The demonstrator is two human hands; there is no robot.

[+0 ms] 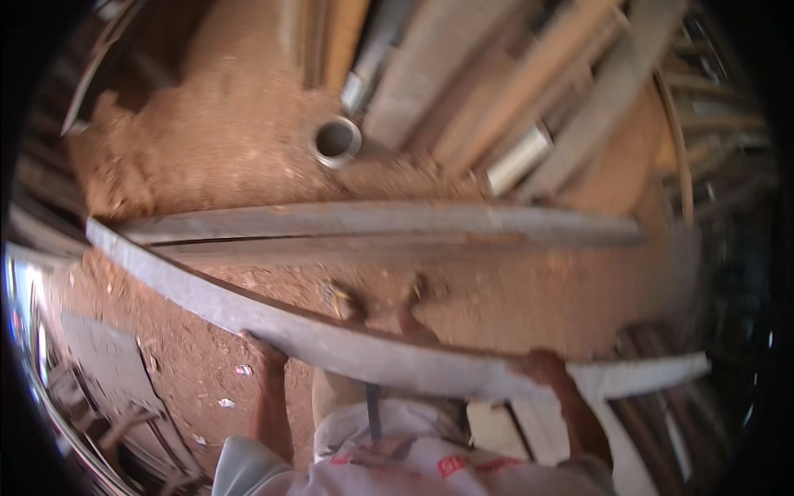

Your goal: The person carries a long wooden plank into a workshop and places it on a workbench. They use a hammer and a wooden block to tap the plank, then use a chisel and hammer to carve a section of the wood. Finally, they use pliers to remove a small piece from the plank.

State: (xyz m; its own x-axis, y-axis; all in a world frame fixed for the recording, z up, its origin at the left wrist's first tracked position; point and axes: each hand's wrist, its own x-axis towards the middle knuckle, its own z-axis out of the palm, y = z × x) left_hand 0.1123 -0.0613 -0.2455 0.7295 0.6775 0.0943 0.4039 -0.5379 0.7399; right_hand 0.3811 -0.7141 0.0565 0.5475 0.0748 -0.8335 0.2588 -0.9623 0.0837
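A long, flat-faced grey beam (389, 360) stretches across in front of my body, held off the ground. Whether it is metal or wood I cannot make out. My left hand (265, 347) grips its near edge left of my body, the fingers partly hidden behind it. Farther right, my right hand (542, 366) is closed over the upper edge. The beam's left end reaches over one end of a similar long grey beam (380, 220) lying on the dirt, with a narrow dark gap along its near side.
A round open pipe (337, 141) lies on the ground ahead. Beyond it, long planks or bars (504, 99) are heaped with a shiny cylinder (519, 159). A flat grey sheet (107, 355) lies at the left. My feet (343, 302) stand on reddish dirt behind the lying beam.
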